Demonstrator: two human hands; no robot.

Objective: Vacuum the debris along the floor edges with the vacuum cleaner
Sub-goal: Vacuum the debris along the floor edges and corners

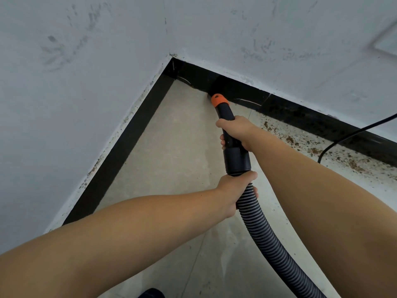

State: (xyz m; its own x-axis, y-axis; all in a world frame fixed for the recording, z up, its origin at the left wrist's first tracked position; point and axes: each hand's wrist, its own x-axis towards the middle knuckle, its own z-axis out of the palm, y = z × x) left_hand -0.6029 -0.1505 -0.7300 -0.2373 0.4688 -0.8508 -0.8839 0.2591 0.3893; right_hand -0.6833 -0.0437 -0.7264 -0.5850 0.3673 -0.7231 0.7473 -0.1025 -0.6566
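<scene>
Both hands are on the vacuum here. The right hand (235,133) grips the black wand (225,115) just below its orange collar (219,100), and the left hand (236,190) holds the ribbed hose (257,229) right where it joins the cuff. The nozzle tip sits against the black baseboard (247,91) near the floor's (171,158) far corner. Brown debris (300,143) is scattered along the right edge, and a black cord (354,134) crosses it.

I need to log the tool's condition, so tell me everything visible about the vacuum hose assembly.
The vacuum hose is black and ribbed, flexible, curving up from the lower right into a smooth black cuff and rigid tube ending in an orange collar at the black baseboard. The right hand grips the tube; the left hand grips the hose below the cuff.
</scene>
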